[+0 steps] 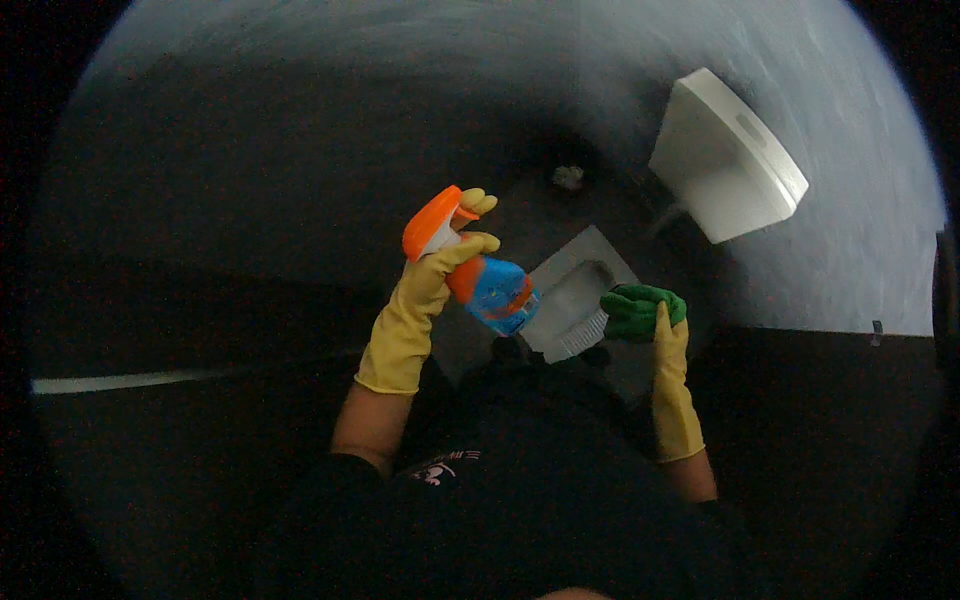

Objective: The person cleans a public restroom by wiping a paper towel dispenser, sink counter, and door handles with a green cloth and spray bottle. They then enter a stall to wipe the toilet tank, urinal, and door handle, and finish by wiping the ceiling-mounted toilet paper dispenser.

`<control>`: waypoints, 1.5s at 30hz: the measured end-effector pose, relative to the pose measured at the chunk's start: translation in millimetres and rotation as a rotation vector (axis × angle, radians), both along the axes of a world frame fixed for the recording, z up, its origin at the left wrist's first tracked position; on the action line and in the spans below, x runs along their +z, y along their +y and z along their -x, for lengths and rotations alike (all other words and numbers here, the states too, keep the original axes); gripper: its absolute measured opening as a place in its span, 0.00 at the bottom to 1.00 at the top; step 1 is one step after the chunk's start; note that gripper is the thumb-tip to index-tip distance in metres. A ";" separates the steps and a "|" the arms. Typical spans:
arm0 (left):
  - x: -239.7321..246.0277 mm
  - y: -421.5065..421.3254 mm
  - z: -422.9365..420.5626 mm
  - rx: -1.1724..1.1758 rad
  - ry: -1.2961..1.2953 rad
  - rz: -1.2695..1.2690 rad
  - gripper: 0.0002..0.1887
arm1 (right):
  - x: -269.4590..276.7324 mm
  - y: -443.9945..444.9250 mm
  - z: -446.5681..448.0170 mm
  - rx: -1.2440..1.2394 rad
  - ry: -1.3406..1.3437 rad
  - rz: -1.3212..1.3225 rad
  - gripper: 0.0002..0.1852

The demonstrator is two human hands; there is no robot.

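A yellow rubber glove covers my left hand [433,283], which is closed around the neck of a spray bottle [501,294]. The bottle has an orange trigger head and a blue and orange body, and it leans with its base towards the right. In my right hand [670,337], also in a yellow rubber glove, I grip a bunched green cloth [637,311]. Below and between my hands, a squat toilet [571,289] with a ribbed footrest is set in the floor. The bottle and the cloth hide parts of its edges.
A white toilet cistern [720,169] hangs on the pale wall [847,247] at the right. Past the toilet, a small pale crumpled thing [568,178] lies in the dark corner. A light strip [120,381] runs along the left. The room is dim.
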State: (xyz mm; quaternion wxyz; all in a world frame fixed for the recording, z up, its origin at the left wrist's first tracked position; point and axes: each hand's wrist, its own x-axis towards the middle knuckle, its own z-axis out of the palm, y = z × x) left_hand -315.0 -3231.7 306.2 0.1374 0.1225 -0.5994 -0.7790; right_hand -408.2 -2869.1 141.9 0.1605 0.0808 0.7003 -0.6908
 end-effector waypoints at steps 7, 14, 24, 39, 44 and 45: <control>8.4 -24.2 -27.8 0.065 0.033 -0.068 0.27 | -1.5 -49.2 -1.6 0.065 0.033 0.184 0.16; 39.3 -24.9 -62.0 0.420 -0.113 0.302 0.24 | -10.6 -66.2 37.5 0.375 0.210 0.036 0.17; 69.9 -23.6 -78.5 1.133 0.065 0.315 0.23 | -3.7 -49.7 98.8 0.636 0.055 0.036 0.24; 126.2 -20.7 -97.9 0.904 0.311 0.160 0.25 | -15.8 -49.3 110.8 0.575 0.154 0.120 0.18; -4.9 -30.8 -89.0 0.694 -0.325 0.313 0.25 | -67.4 -60.4 106.8 0.627 0.205 0.164 0.14; -37.8 -40.9 -93.2 0.603 -0.608 0.514 0.26 | -79.4 -66.1 112.0 0.638 0.166 0.177 0.14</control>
